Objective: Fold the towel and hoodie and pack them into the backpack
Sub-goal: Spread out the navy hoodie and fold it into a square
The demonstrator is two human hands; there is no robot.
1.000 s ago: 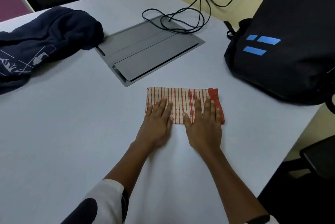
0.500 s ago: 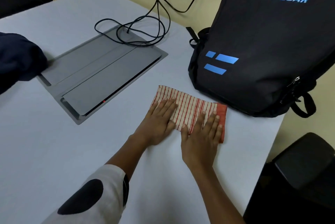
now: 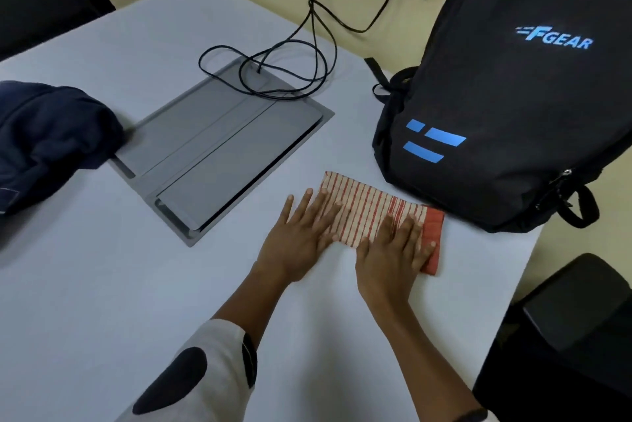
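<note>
I take the backpack as my landmark: the folded towel lies flat on the desk just in front of its lower left corner, near it, though I cannot tell if the red end touches the bag. My left hand rests flat on the end of the towel farther from the backpack, fingers spread and grasping nothing, and part of it lies on the bare desk. My right hand presses flat on the end nearer the backpack, also released and holding nothing, with the fingertips close to the red border. I judge that the step in hand is to smooth the fold so the towel keeps a compact shape. To do it well, I should press with the whole palm and stroke from the middle outward to both ends, because the cloth looks thin and may spring open when I lift it. I should then lift it from both short ends together. The hoodie lies in a heap far from the backpack, on the other side of the grey panel, not yet folded. The backpack appears zipped, so I must open it first.
</note>
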